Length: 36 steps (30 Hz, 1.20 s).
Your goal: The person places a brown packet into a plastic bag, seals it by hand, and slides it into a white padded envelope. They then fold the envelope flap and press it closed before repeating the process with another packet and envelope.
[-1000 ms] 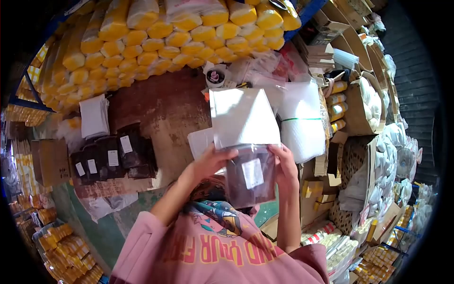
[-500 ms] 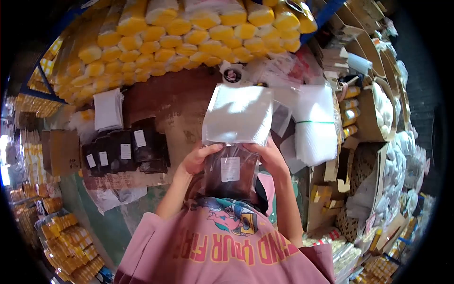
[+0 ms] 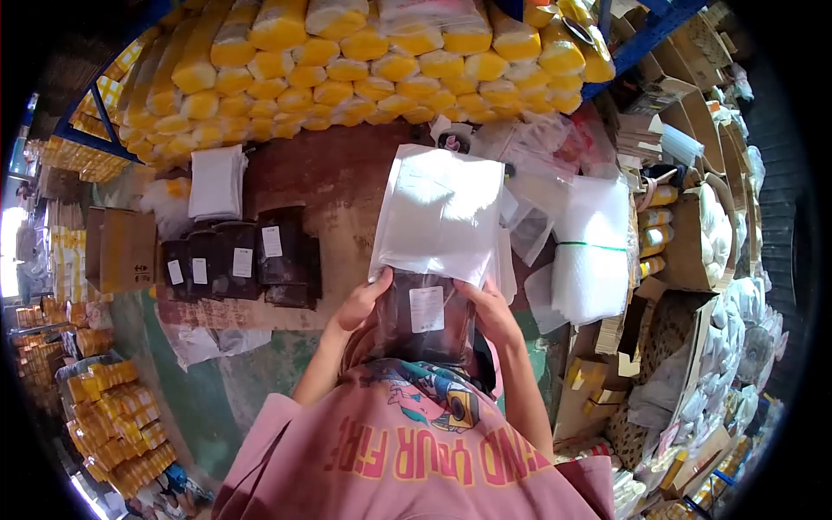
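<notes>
In front of my chest, a white bubble-wrap bag (image 3: 442,204) meets a dark brown packet (image 3: 399,314) in clear plastic with a white label. The packet's far edge lies right at the bag's near edge. My left hand (image 3: 358,305) is closed at the left corner where the two meet, thumb on top. At the opposite corner my right hand (image 3: 492,310) grips the same edge, its thumb also on top. Most of the fingers are hidden underneath.
Several labelled dark packets (image 3: 282,251) lie left on a table (image 3: 329,191), by folded white sheets (image 3: 215,184). Bubble wrap with a green band (image 3: 594,269) sits right. Yellow-and-white rolls (image 3: 338,65) are piled behind. An open carton (image 3: 693,234) stands far right.
The view has shifted slightly, so the surroundings sit further right. My hands keep their grip on the bag's near edge, a little further apart, with the right one lower in view.
</notes>
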### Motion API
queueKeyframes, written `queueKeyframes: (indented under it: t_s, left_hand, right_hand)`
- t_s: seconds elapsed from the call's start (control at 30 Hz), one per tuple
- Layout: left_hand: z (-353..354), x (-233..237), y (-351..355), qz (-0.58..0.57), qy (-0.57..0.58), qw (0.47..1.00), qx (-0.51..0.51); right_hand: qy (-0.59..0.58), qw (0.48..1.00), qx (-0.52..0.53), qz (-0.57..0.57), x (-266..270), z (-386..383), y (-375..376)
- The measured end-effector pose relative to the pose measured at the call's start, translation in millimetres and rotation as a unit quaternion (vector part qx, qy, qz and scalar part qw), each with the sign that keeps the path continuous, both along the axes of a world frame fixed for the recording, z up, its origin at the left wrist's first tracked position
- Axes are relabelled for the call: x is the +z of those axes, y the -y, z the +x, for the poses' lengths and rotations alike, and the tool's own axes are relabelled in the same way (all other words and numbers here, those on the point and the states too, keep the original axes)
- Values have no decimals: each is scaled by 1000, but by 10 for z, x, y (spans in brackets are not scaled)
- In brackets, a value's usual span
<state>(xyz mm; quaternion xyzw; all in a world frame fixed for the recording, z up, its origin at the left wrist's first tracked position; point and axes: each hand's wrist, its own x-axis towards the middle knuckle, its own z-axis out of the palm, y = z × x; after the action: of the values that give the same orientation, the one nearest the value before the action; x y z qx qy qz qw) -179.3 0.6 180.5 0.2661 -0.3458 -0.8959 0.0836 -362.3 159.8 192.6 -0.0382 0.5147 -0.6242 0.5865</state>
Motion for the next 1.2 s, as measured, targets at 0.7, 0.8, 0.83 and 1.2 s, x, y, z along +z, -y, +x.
queueKeyframes:
  t_s: [0.7,0.8,0.83,1.2]
  left_hand:
    - [143,-199,-422,-416,255,865,117]
    - [269,-171,-577,-405,271,867,109]
    - [288,-96,-565,-393,274,874,84]
    - [310,-687,-434,-413,309,856,-5]
  right_hand:
    - [-14,1000,-11,-26,-104,100,-142]
    - [15,1000,-5,5,-333,163,-384]
    - [16,1000,-13,9,-372,192,-431]
    - [-138,966,-93,196,-590,317,-198]
